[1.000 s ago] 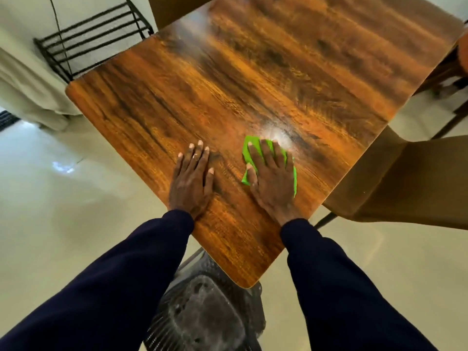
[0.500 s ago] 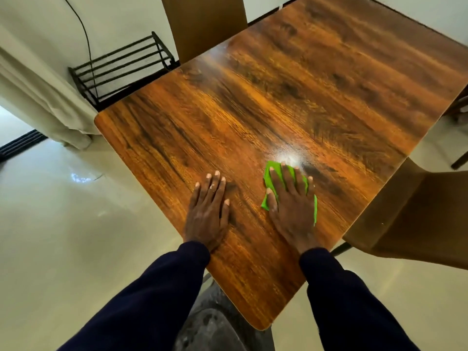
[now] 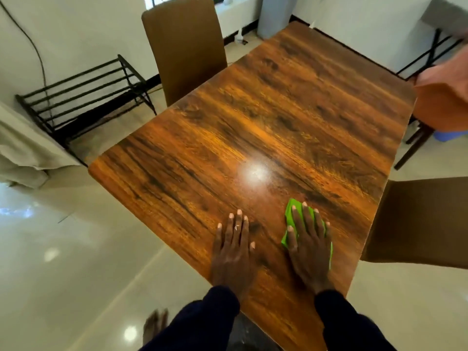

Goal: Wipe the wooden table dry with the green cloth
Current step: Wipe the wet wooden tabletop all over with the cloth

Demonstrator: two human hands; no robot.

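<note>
Head view: the right hand (image 3: 310, 249) lies flat with its fingers straight and spread, pressing the green cloth (image 3: 288, 216) onto the wooden table (image 3: 278, 110) near its 5 o'clock edge. The cloth shows only as a green fringe past the fingertips and along both sides of the palm. The left hand (image 3: 233, 249) rests flat and bare on the wood just beside it, toward 9 o'clock, holding nothing; the two hands do not touch. Compared with a second ago, both hands sit at much the same spot on the wood, while the view has tipped up. The table's far end, a brown chair (image 3: 184, 46) at 12 o'clock and another chair (image 3: 417, 224) at 3 o'clock now show. The glare (image 3: 255, 172), which was at the cloth's fingertips, now lies apart from it toward 11 o'clock. My reading is that the stroke has barely advanced and the long stretch toward 12 o'clock is probably still to be wiped. Wet patches cannot be told from the sheen
</note>
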